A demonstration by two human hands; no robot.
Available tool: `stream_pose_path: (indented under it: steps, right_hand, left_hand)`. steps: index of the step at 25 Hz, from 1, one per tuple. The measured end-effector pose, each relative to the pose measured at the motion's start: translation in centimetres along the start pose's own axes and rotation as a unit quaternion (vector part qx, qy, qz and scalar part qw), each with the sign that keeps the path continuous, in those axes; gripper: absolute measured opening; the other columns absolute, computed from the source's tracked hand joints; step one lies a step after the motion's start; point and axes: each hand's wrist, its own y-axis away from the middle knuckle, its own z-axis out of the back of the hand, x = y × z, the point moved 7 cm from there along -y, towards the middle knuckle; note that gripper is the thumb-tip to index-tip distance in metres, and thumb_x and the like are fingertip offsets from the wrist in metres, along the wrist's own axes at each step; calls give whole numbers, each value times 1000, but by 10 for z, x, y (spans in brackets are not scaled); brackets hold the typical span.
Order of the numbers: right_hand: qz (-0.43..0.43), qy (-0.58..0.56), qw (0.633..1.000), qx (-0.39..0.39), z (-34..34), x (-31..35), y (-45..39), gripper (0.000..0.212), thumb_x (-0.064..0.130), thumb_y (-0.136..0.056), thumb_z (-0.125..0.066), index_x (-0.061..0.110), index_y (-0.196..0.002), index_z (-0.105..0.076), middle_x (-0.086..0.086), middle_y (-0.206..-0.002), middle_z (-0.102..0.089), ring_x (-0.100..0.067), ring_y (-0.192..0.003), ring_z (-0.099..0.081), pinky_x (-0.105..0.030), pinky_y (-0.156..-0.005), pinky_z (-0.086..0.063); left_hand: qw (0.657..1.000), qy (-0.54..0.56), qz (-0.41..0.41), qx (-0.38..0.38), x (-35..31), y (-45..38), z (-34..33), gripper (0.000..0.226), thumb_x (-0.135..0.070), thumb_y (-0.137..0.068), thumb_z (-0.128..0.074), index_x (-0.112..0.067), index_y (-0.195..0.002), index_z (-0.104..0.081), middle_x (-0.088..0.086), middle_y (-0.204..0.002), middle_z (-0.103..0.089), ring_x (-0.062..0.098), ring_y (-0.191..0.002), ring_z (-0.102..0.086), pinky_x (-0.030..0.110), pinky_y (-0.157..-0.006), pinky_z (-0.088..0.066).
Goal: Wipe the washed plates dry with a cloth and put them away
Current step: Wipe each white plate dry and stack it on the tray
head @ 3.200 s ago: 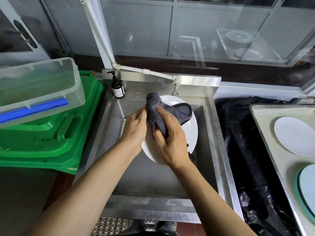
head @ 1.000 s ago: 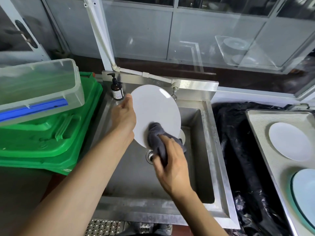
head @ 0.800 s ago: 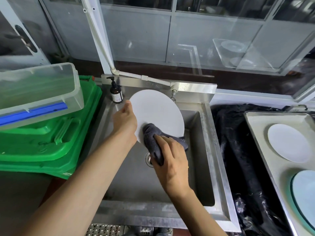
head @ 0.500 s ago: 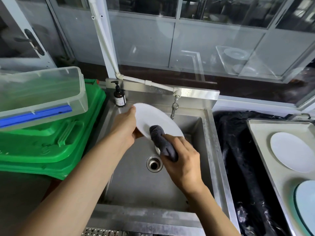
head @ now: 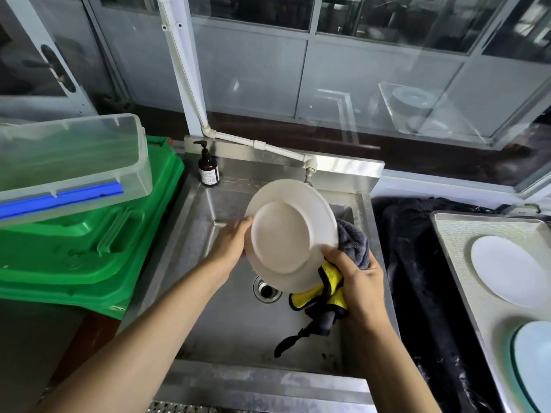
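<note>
Now, plate: a white plate (head: 286, 236) is held tilted above the steel sink (head: 190, 257), its underside with the foot ring turned toward the camera.
Left hand: the left hand (head: 231, 244) has its grip on the plate's left rim, fingers curled behind the edge.
Right hand: the right hand (head: 359, 281) has its grip closed round a bunched cloth (head: 353, 245), which it presses against the plate's lower right rim.
Cloth: grey on one side and yellow on the other; the grey part shows behind the plate's right edge, the yellow fold lies below the plate, and a dark tail hangs down over the basin.
Drain: the drain (head: 266, 290) lies in the sink floor just under the plate's lower edge.
Soap bottle: a brown pump bottle (head: 208, 169) stands on the sink's back left corner.
Tap: a tap (head: 309, 171) juts from a white pipe (head: 259, 143) just behind the plate's top edge.
Left side: a clear tub with a blue strip (head: 74, 162) rests on stacked green crates (head: 98, 242).
Right side: a tray (head: 456, 242) on the worktop carries another white plate (head: 507, 269) and, nearer the camera, a pale blue plate (head: 533, 362); black plastic sheeting (head: 417, 263) lies between sink and tray.
</note>
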Motion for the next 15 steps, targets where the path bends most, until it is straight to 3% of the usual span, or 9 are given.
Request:
stream_pose_path:
  steps: [2,4,6,9,12,15]
  right_hand:
    - [-48,-24,998,-36,11,-7,-4,26,15,-71,-86,18,-97,-79,-13,-92,-75,-28,-81,-67,-45,-77,-58]
    - [-93,-47,993,-56,19,-14,-7,27,13,-78,-84,11,-104,-77,-16,-91,-71,-31,-82,-64,-50,-80,-55]
    - [-118,-59,990,-50,21,-18,-7,30,15,-81,-82,8,-109,-75,-15,-88,-70,-29,-76,-65,-45,-73,-57]
    - [-124,-69,989,-39,18,-22,-8,32,17,-80,-83,8,-110,-75,-13,-85,-72,-26,-70,-68,-40,-66,-60]
    - [-103,-42,991,-77,26,-27,-11,30,23,-81,-85,11,-107,-75,-8,-88,-76,-23,-76,-71,-37,-71,-59]
    - [-14,59,989,-135,33,-19,-12,24,33,-87,-77,23,-109,-74,7,-94,-79,-11,-90,-74,-25,-74,-57]
  left_hand:
    - [993,116,25,-2,5,-1,3,13,-32,-99,-57,-23,-98,-67,4,-98,-73,20,-84,-68,35,-73,-56]
    - [981,190,31,20,1,-1,6,11,-29,-93,-67,-20,-90,-73,2,-90,-74,18,-79,-69,30,-66,-55]
    - [970,232,23,67,-9,3,5,22,-36,-84,-74,-20,-98,-79,5,-103,-77,20,-92,-74,32,-71,-60]
    - [961,245,19,127,-21,13,-4,54,-52,-80,-74,-21,-124,-70,8,-123,-71,25,-115,-68,42,-89,-56]
    - [960,238,-1,144,-33,20,-5,61,-56,-84,-67,-17,-131,-65,12,-129,-67,29,-120,-64,46,-95,-54]
    - [968,184,-25,167,-45,31,-8,55,-54,-87,-62,-19,-130,-65,10,-126,-69,29,-115,-67,45,-91,-54]
